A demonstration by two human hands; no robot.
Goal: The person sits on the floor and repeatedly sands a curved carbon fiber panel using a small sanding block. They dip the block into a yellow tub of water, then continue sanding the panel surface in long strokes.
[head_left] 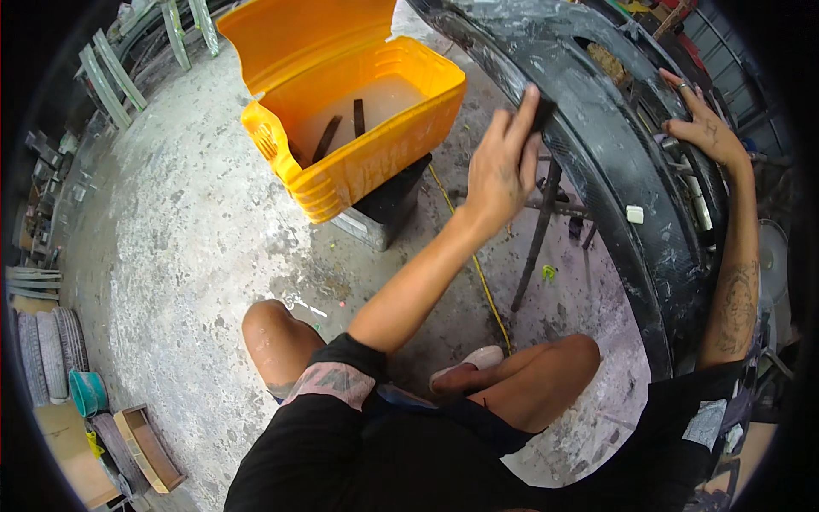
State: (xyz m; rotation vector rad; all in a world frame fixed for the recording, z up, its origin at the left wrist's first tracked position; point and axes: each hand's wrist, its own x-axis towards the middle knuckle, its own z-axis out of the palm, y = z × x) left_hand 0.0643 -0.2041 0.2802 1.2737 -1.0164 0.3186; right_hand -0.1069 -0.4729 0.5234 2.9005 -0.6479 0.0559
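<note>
A black car bumper (610, 162) with pale, dusty smears stands on edge along my right side. My left hand (499, 175) presses a small black sanding pad (543, 113) against the bumper's near edge, index finger stretched along it. Further right, my right hand (712, 132) grips the bumper beside its openings, with thumb and fingers apart around a bar. It wears a ring. A small whitish block (635, 213) lies on the bumper's face, between my right forearm and the near edge.
An open yellow bin (375, 162) holds cloudy water and two dark strips, on a black and grey stand (384, 209). A dark stand leg (537, 247) and a yellow cord (482, 273) are under the bumper. Tyres (51, 354) and a teal bucket (89, 393) stand left.
</note>
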